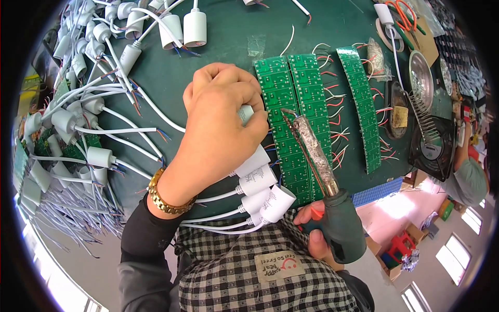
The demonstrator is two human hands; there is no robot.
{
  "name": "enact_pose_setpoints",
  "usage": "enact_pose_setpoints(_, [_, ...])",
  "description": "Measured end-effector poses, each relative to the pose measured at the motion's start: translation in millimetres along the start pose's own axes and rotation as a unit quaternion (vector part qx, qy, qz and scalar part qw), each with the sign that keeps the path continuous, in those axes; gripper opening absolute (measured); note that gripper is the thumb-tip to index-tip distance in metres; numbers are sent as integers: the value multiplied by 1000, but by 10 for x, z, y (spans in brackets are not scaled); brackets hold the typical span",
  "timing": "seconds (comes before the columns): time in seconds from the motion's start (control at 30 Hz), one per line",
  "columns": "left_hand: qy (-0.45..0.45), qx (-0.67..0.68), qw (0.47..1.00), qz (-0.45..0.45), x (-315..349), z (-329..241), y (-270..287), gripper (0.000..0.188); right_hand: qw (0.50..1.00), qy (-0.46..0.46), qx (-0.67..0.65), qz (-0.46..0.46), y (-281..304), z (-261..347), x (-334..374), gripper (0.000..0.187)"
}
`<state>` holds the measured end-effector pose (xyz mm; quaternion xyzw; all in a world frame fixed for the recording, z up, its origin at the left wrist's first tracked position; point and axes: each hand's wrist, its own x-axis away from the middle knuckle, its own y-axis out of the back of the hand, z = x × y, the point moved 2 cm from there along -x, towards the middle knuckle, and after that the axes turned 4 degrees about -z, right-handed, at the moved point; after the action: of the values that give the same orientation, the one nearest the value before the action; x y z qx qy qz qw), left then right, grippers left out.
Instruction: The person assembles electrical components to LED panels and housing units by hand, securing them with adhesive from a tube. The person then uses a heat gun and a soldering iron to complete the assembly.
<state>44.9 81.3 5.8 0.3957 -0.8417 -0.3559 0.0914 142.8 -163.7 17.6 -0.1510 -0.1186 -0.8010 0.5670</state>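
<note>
I have left fingers (257,125) clamped on a white socket (245,114), right fingers (316,243) around a soldering gun (340,208) near the bench's (223,34) front edge.

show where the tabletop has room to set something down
The dark green tabletop is widest open beyond the green rectangular circuit boards; a smaller patch lies between the left hand and the heap of white cylindrical plastic sockets. Crowded: that heap, and the right around the black square fan.
</note>
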Motion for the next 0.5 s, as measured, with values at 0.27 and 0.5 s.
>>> enact_pose_setpoints(0.27, [2,16,1000,-2,-6,-9,18,4,993,-43,-108,-21,-31,-186,74,41])
enact_pose_setpoints(0.5, [-1,5,1000,-19,1,-19,-10,7,993,19,-111,-17,-55,-205,44,41])
